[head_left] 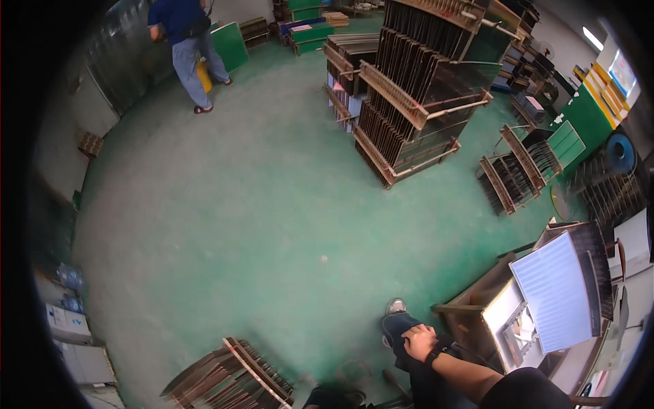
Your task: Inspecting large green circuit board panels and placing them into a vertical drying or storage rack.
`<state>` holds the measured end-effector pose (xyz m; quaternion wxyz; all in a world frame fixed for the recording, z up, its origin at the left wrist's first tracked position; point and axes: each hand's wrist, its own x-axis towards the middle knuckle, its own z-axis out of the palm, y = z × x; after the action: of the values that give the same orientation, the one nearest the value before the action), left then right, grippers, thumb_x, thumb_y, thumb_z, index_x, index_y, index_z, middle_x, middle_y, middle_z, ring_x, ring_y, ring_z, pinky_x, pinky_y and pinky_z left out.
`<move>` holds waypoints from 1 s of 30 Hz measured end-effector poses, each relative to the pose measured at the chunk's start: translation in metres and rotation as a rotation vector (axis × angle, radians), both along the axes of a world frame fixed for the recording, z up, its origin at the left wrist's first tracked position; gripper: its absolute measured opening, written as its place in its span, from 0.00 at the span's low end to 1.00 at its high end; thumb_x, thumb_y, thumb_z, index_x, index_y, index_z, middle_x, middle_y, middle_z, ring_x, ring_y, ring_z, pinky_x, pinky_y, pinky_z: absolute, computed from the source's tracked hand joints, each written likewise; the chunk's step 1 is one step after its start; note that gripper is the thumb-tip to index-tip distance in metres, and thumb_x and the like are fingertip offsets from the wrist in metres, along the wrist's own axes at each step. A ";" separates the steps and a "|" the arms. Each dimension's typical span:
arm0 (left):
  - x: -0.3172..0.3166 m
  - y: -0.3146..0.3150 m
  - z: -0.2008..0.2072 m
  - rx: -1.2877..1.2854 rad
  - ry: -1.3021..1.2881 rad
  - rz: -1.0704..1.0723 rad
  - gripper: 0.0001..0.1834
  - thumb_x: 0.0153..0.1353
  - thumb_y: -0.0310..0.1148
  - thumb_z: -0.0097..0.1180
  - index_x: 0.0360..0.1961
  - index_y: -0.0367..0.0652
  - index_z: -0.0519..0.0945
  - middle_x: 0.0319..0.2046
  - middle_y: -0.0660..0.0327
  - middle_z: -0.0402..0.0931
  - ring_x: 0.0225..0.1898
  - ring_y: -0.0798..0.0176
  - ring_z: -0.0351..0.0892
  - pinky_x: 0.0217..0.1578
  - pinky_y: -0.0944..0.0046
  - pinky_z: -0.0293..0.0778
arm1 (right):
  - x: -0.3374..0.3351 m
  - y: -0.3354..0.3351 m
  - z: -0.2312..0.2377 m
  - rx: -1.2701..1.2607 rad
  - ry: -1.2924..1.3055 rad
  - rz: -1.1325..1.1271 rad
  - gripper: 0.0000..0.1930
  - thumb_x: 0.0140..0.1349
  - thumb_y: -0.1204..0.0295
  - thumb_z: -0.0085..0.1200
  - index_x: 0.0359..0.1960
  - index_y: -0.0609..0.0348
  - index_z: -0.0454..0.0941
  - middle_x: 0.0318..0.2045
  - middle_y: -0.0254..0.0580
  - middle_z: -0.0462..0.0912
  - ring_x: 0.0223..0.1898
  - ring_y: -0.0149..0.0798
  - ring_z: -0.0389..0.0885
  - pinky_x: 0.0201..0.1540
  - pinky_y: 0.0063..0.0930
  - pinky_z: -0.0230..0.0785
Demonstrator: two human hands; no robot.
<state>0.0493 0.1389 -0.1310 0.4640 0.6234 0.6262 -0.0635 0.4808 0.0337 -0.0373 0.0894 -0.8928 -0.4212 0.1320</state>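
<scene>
Lower right in my feed, the right hand (419, 342) lies on a dark trouser leg (400, 322), fingers bent, grip unclear; farther right a pale striped panel (555, 293) slants. I cannot tell the left hand's state.

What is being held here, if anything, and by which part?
No held thing shows: the right hand rests on the dark trouser leg. The left hand is out of view, so its hold cannot be told.
</scene>
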 end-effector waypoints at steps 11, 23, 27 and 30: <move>0.207 0.026 0.164 -0.794 -0.359 -0.259 0.24 0.64 0.46 0.43 0.54 0.41 0.67 0.52 0.58 0.71 0.51 0.61 0.72 0.47 0.61 0.69 | 0.037 -0.006 0.066 -0.118 0.795 -0.005 0.14 0.54 0.68 0.46 0.41 0.45 0.80 0.36 0.42 0.82 0.42 0.48 0.78 0.49 0.38 0.68; 0.498 0.220 0.363 -0.249 -0.508 0.021 0.16 0.65 0.37 0.43 0.49 0.40 0.69 0.46 0.53 0.73 0.41 0.57 0.76 0.41 0.61 0.73 | 0.277 0.030 0.175 0.295 0.574 -0.655 0.14 0.57 0.65 0.43 0.41 0.49 0.78 0.34 0.51 0.80 0.39 0.55 0.77 0.44 0.45 0.70; 0.587 0.249 0.404 -0.352 -0.667 -0.034 0.15 0.66 0.33 0.41 0.51 0.40 0.69 0.47 0.52 0.72 0.42 0.59 0.76 0.42 0.63 0.73 | 0.292 0.039 0.144 0.268 0.591 -0.595 0.14 0.57 0.62 0.45 0.39 0.50 0.79 0.33 0.51 0.80 0.37 0.56 0.77 0.44 0.45 0.70; 0.646 0.280 0.431 -0.392 -0.794 -0.123 0.15 0.66 0.33 0.41 0.51 0.39 0.69 0.47 0.51 0.72 0.43 0.59 0.75 0.43 0.63 0.73 | 0.293 0.028 0.119 0.090 0.642 -0.627 0.11 0.57 0.66 0.46 0.31 0.53 0.81 0.26 0.38 0.83 0.28 0.34 0.81 0.35 0.30 0.73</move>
<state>0.6952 0.4188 0.2998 0.7730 0.5359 0.3375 0.0356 0.7735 0.0620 0.0821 0.2900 -0.8863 -0.0867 0.3505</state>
